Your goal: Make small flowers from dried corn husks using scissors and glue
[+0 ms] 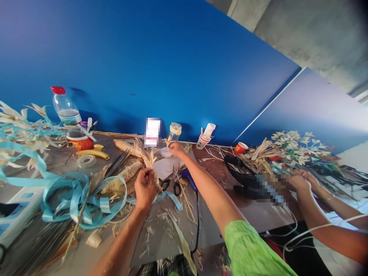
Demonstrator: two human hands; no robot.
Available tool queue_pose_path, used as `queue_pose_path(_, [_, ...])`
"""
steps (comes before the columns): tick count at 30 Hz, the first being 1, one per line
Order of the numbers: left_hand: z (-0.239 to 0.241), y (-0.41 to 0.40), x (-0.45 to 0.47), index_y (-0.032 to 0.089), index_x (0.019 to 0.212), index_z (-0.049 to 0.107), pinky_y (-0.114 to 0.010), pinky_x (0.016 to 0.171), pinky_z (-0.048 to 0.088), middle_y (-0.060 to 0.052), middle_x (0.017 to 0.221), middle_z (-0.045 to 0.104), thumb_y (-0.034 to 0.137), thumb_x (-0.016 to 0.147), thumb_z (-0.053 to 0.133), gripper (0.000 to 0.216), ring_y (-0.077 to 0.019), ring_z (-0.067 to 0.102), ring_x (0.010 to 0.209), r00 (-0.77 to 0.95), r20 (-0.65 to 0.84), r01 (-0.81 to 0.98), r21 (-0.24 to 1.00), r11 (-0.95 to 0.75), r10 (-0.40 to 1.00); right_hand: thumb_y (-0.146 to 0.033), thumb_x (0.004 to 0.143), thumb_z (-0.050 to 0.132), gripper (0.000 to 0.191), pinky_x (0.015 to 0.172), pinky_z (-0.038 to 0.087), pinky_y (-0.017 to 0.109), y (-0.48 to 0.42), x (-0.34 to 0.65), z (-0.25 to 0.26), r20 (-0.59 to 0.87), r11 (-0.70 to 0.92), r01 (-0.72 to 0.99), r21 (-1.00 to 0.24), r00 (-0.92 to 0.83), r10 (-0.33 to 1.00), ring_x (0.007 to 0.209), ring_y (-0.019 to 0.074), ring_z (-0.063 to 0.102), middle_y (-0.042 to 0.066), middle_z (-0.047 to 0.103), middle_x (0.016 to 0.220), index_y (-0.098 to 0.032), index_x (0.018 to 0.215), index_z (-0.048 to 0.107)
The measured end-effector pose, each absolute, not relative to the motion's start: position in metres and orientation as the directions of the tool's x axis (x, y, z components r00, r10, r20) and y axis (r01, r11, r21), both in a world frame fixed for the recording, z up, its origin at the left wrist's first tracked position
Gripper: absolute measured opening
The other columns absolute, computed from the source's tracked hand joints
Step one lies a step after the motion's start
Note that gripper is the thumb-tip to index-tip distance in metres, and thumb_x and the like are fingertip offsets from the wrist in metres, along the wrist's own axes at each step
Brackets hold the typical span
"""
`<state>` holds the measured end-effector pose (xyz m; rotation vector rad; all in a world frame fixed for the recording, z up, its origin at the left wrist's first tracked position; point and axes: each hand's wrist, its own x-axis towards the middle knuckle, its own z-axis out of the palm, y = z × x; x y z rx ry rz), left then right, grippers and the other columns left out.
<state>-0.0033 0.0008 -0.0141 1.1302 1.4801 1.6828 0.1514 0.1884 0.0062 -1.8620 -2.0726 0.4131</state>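
Note:
My left hand is closed, with the fingers pinched together at the base of a pale corn husk flower. The petals stand up above the fingertips. Farther forward, my right hand is closed over the edge of a small clear dish, in front of a lidded glass jar. A small pale tip shows at its fingers, too small to name. Scissors with black handles lie between my arms, beside a blue glue gun. Dried corn cobs lie left of my left hand.
Loops of light blue ribbon spread across the left, near a roll of tape, bananas and a water bottle. At right, another person's hands work beside a bunch of white flowers. A black cord hangs over the table edge.

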Motion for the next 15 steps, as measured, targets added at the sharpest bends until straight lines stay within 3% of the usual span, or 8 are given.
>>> queue_pose_path(4, [-0.015, 0.001, -0.004, 0.015, 0.085, 0.059, -0.027, 0.068, 0.046, -0.004, 0.077, 0.063, 0.038, 0.079, 0.054, 0.024, -0.015, 0.056, 0.071, -0.441, 0.203, 0.094, 0.979, -0.18, 0.874, -0.043, 0.072, 0.059, 0.034, 0.073, 0.042, 0.025, 0.179, 0.157, 0.004, 0.007, 0.084, 0.925, -0.371, -0.088, 0.996, 0.092, 0.0226, 0.059, 0.009, 0.066, 0.099, -0.016, 0.091, 0.066])
queue_pose_path(10, [-0.018, 0.002, -0.003, 0.015, 0.086, 0.06, -0.028, 0.069, 0.046, -0.005, 0.078, 0.063, 0.038, 0.079, 0.053, 0.025, -0.0156, 0.057, 0.072, -0.441, 0.203, 0.097, 0.979, -0.179, 0.874, -0.058, 0.059, 0.067, 0.076, 0.091, 0.037, 0.042, 0.172, 0.15, 0.0, 0.038, 0.152, 0.963, -0.222, -0.147, 0.988, 0.116, 0.0347, 0.044, 0.014, 0.054, 0.124, -0.019, 0.122, 0.05])
queue_pose_path(15, [-0.016, 0.002, -0.004, 0.016, 0.084, 0.059, -0.027, 0.069, 0.046, -0.004, 0.077, 0.062, 0.037, 0.079, 0.053, 0.022, -0.0147, 0.057, 0.071, -0.447, 0.205, 0.116, 0.978, -0.171, 0.871, -0.053, 0.054, 0.072, 0.072, 0.089, 0.037, 0.044, 0.177, 0.137, -0.003, 0.04, 0.161, 0.967, -0.197, -0.157, 0.987, 0.114, 0.0346, 0.045, 0.013, 0.057, 0.12, -0.02, 0.116, 0.055])
